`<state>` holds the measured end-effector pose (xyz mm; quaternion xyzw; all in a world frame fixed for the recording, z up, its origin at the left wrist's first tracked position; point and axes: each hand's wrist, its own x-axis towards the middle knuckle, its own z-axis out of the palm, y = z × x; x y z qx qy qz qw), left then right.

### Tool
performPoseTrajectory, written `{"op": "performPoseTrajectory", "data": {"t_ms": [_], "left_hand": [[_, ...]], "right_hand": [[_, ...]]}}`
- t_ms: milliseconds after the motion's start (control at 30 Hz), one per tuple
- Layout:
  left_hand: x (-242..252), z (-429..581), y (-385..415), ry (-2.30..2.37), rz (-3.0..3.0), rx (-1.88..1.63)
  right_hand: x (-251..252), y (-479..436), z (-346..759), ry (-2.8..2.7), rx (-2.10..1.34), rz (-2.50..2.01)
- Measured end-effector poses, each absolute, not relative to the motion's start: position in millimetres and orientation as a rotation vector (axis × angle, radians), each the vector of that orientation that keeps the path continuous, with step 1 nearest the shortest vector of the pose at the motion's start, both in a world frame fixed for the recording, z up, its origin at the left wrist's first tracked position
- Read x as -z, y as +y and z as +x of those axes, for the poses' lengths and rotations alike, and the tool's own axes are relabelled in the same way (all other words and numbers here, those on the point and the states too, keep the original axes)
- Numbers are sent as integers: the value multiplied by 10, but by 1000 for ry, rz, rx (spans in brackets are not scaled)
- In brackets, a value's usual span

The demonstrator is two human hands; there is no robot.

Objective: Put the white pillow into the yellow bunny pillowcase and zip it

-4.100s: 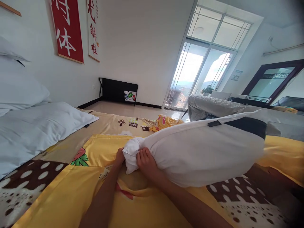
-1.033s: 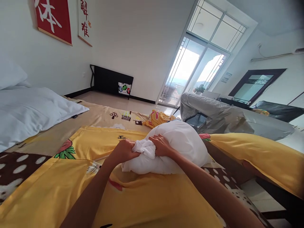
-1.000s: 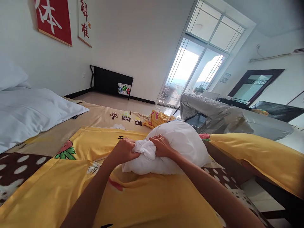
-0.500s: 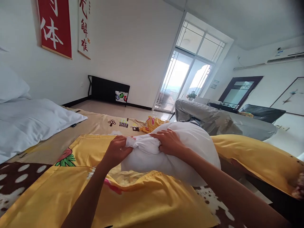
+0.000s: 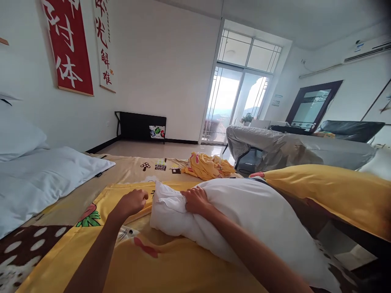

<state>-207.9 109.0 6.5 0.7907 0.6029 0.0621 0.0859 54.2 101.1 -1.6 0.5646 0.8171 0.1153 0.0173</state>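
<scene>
A white pillow (image 5: pixel 259 215) lies partly on a yellow pillowcase (image 5: pixel 183 268) spread over the bed. My right hand (image 5: pixel 197 200) grips the pillow near its left end, fingers bunching the white cloth. My left hand (image 5: pixel 133 202) is just left of the pillow's corner, apart from it and over the pillowcase. Its fingers are curled in, with nothing visible in them. The pillowcase carries a printed radish-like figure and a white animal face; its open edge sags below the pillow's left end.
Other white pillows (image 5: pixel 55 175) rest at the left. A crumpled yellow cloth (image 5: pixel 209 165) sits at the bed's far edge. On the right are a yellow-covered pillow (image 5: pixel 332 191) and a plastic-draped sofa (image 5: pixel 293 150). A folded black table (image 5: pixel 134 127) leans by the far wall.
My left hand has let go of the pillow's end and moved left. My right hand still grips it, slightly further left and lower. More of the pillow shows, and the view has shifted.
</scene>
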Motion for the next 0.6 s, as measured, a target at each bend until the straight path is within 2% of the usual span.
{"op": "performPoseTrajectory", "data": {"t_ms": [233, 433, 600], "left_hand": [[669, -2253, 1517, 1797, 2311, 83], [1130, -2192, 1561, 1838, 2319, -122], [1148, -2174, 1516, 1810, 2355, -262]], "right_hand": [[127, 988, 605, 2632, -366, 1713], [127, 1059, 663, 2532, -261, 1717], [-264, 1201, 764, 2413, -156, 1706]]}}
